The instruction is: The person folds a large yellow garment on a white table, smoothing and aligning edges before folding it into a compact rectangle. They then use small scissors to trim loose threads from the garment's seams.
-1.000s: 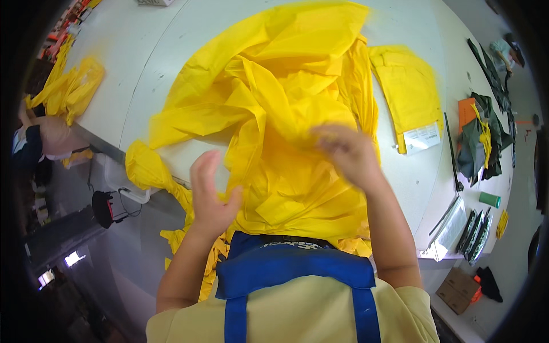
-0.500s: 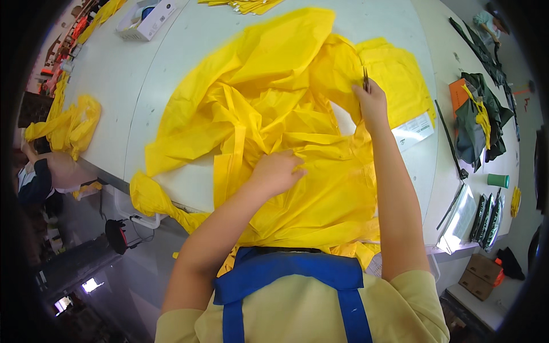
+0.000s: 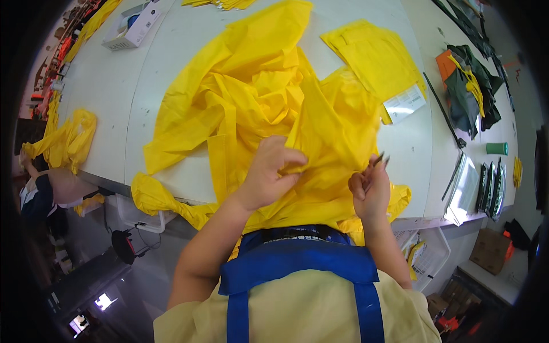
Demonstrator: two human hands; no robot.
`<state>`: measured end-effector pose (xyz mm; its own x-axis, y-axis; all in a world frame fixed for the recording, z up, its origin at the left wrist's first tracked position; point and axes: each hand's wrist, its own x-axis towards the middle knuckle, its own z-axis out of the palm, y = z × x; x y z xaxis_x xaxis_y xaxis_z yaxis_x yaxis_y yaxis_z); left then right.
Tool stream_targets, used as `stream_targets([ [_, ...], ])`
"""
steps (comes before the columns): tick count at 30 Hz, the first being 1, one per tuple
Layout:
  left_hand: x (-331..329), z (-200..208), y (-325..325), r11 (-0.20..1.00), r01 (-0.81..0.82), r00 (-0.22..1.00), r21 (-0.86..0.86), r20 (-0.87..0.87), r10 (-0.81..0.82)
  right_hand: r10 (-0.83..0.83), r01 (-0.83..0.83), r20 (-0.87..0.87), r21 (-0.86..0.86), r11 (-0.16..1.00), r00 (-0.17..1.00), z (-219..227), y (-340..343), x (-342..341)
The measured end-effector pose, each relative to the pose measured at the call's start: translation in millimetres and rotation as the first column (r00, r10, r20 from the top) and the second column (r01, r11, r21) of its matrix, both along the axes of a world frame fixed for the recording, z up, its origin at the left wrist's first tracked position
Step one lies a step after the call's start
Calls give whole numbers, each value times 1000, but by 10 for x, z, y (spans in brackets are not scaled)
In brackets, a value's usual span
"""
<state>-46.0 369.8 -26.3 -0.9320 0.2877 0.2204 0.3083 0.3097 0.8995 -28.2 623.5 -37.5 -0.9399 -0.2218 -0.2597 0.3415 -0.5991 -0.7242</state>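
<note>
A large crumpled yellow garment [image 3: 257,91] of thin, raincoat-like fabric is spread over the white table in front of me. My left hand [image 3: 269,174] is closed, thumb and index finger pinching a fold of it near the middle. My right hand [image 3: 370,188] is at the garment's right edge, closed round small dark thread snips [image 3: 382,159] whose two pointed tips show above the fingers. Whether those fingers also grip the fabric I cannot tell. Beyond them lies a stack of folded yellow pieces [image 3: 380,57], with a white printed sheet [image 3: 405,104] at its near corner.
An open white box [image 3: 132,27] stands at the far left. On the right are dark green garments [image 3: 472,91], a green cylinder [image 3: 497,148] and clear-wrapped packets [image 3: 490,186]. A white basket [image 3: 432,257] hangs below the table edge. Another person's arm [image 3: 35,171] handles yellow fabric [image 3: 71,137] at left.
My right hand has come down toward me with the snips, drawing the garment's right part nearer and uncovering more of the folded stack. My left hand has moved slightly and now pinches a fold.
</note>
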Motion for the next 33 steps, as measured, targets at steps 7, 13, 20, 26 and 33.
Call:
stream_targets([
  [7,394,214,147,978,-152,973,-142,-197,123,113,-112,61,-24,993,992,441,-275,14],
  [13,613,427,-142,563,-323,893,761,442,-84,179,188,-413,704,685,893,623,-425,278],
  [20,742,941,-150,823,-212,952,526,302,52,271,409,-613,734,542,742,728,-464,377],
  [26,815,914,-208,896,-263,896,359,436,88,229,458,-660,691,559,715,682,-377,358],
  [33,846,802,-96,278,-420,719,864,504,-479,251,311,-534,747,588,807,583,-313,407],
])
